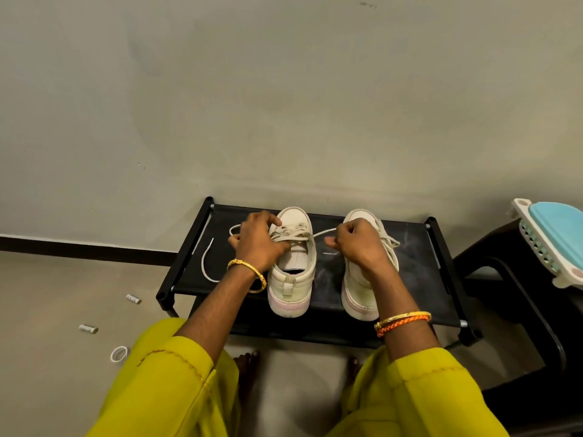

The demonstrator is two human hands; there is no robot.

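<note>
Two white sneakers stand side by side, heels toward me, on a low black rack (416,247). My left hand (260,238) sits at the left side of the left sneaker (293,272) and pinches its lace. The left lace end (206,263) trails in a loop over the rack's left side. My right hand (358,242) is curled over the right sneaker (359,291), pinching the other lace end (325,231), which runs taut back to the left sneaker.
A grey wall rises right behind the rack. On the floor at left lie two small silver cylinders (88,328) and a white ring (119,354). A dark stool (517,279) with a white and blue tray (555,241) stands at right. My bare feet are below the rack.
</note>
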